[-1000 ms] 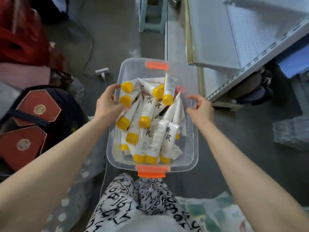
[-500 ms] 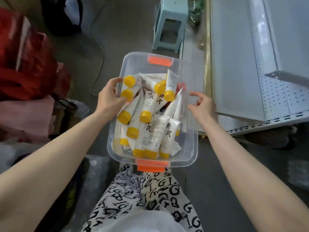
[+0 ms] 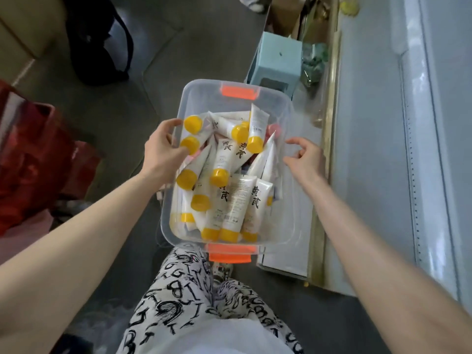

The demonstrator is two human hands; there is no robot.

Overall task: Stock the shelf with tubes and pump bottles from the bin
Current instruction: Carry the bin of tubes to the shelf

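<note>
The shelf (image 3: 370,149) stands on the right. The bin (image 3: 275,98) is held just beside it; any tilt could spill the loose tubes (image 3: 237,198) heaped inside. The left hand (image 3: 161,152) curls round the left wall. The right hand (image 3: 306,162) pinches only the right rim and may slip.

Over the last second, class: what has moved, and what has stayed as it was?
The bin was carried forward, nearer the blue stool and alongside the white shelf. The left hand and right hand kept gripping its sides; the tubes lie as before.
</note>
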